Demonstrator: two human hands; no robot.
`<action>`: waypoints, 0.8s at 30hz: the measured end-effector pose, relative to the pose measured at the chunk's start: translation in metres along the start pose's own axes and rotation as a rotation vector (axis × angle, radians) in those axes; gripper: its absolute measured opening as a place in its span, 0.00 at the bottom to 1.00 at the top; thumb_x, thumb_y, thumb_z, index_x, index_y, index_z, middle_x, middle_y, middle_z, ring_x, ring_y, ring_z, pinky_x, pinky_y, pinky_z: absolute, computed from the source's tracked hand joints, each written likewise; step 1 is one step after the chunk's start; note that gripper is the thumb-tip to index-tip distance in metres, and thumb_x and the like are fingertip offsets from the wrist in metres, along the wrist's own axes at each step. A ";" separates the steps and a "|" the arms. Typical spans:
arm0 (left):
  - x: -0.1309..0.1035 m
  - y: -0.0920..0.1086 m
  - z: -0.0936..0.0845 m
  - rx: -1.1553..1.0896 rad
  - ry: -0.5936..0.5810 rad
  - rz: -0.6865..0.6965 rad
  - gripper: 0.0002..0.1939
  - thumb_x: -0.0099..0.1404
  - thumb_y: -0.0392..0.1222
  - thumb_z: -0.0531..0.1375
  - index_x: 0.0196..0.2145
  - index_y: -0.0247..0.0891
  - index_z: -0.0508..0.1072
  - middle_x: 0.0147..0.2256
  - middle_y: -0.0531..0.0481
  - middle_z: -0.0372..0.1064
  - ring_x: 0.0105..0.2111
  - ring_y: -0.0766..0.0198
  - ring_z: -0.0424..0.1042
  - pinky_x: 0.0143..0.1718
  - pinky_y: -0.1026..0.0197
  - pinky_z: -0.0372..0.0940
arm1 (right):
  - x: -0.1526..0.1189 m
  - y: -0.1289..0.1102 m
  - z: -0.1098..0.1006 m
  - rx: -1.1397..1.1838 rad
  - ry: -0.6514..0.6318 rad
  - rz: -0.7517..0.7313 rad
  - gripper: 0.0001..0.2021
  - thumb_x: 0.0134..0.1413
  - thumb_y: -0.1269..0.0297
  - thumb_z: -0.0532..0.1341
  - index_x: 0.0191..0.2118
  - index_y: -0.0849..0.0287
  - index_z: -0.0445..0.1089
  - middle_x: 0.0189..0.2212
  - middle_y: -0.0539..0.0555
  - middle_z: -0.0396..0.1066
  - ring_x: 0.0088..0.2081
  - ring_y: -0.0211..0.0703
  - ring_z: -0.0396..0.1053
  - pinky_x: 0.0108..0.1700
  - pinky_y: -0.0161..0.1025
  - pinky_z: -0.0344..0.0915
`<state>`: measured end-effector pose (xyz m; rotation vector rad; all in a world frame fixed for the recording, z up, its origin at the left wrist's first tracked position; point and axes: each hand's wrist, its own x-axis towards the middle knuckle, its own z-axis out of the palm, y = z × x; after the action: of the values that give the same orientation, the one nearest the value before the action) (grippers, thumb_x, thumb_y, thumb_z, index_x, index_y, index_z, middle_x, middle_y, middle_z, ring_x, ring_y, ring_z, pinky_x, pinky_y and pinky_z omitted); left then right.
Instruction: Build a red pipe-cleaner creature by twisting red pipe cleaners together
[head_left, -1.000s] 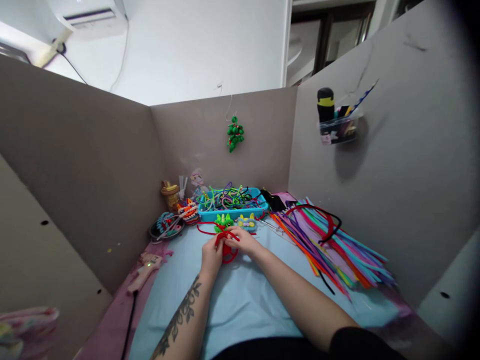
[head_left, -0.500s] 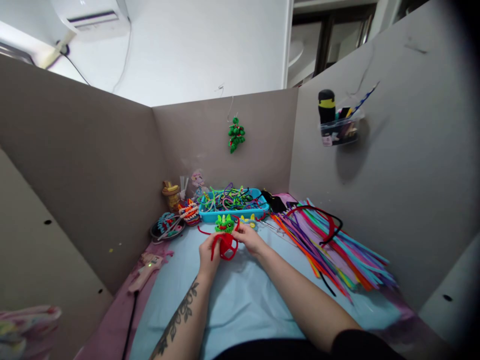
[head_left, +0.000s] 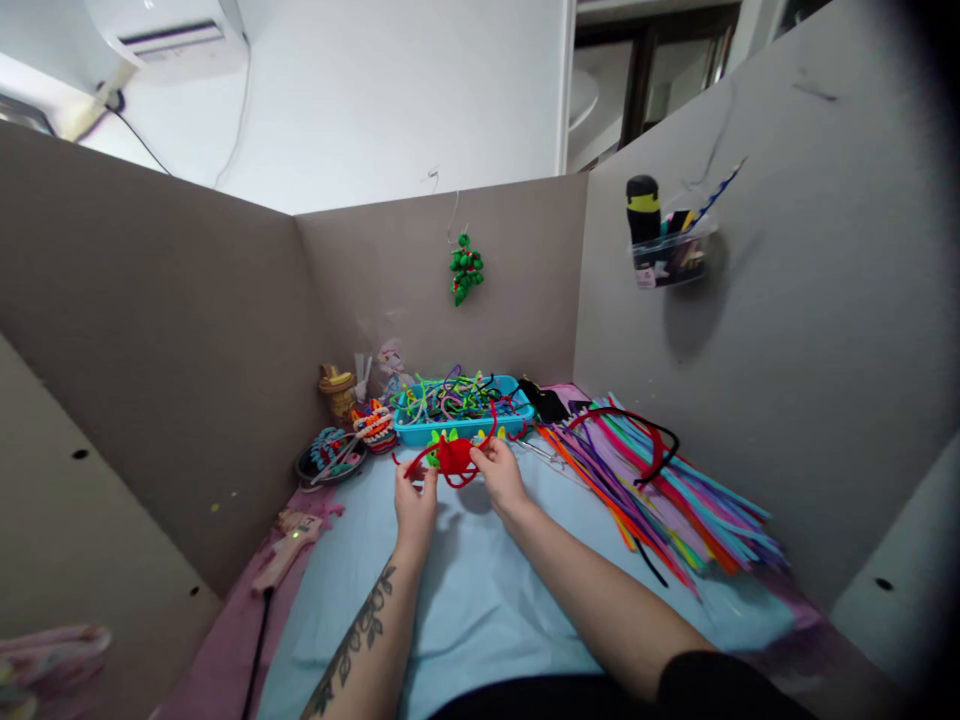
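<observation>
Between my hands, above the blue cloth, is a red pipe-cleaner piece with a rounded solid middle and loose strands sticking out. My left hand pinches its left side, and my right hand grips its right side. A strand rises past my right fingers. Just behind the red piece shows part of a green pipe-cleaner figure, mostly hidden. A small yellow and blue figure peeks out behind my right fingertips.
A blue basket of tangled pipe cleaners stands at the back. Loose coloured pipe cleaners spread on the right. A glue gun lies left, near a dark bowl. Grey panels enclose the table; a green ornament hangs there.
The red piece has been lifted and turned, its solid middle now facing me and covering most of the green figure. My hands have moved slightly apart, still holding it.
</observation>
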<state>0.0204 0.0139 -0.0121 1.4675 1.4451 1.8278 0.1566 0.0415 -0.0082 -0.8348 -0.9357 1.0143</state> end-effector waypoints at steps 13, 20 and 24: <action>-0.007 0.013 0.011 -0.700 -0.219 -0.519 0.33 0.43 0.40 0.68 0.46 0.38 0.59 0.30 0.51 0.71 0.29 0.65 0.73 0.35 0.61 0.65 | -0.017 0.009 0.015 0.092 0.053 0.148 0.14 0.37 0.57 0.63 0.28 0.57 0.59 0.21 0.47 0.64 0.23 0.37 0.61 0.25 0.33 0.55; -0.004 0.008 0.009 -0.675 -0.064 -0.497 0.32 0.45 0.39 0.67 0.46 0.38 0.57 0.30 0.50 0.71 0.30 0.65 0.74 0.35 0.61 0.66 | -0.017 0.007 0.008 -0.204 0.201 0.166 0.11 0.43 0.59 0.60 0.30 0.55 0.58 0.23 0.47 0.60 0.24 0.39 0.60 0.26 0.36 0.58; -0.004 0.008 0.008 -0.619 -0.015 -0.461 0.36 0.43 0.39 0.68 0.48 0.38 0.56 0.26 0.54 0.70 0.26 0.67 0.73 0.33 0.63 0.66 | -0.023 -0.010 0.006 -0.598 -0.052 -0.377 0.03 0.48 0.66 0.57 0.32 0.56 0.63 0.31 0.51 0.65 0.36 0.43 0.63 0.39 0.40 0.61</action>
<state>0.0315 0.0118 -0.0080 0.7669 0.9648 1.7311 0.1490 0.0179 -0.0027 -1.0703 -1.4118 0.4270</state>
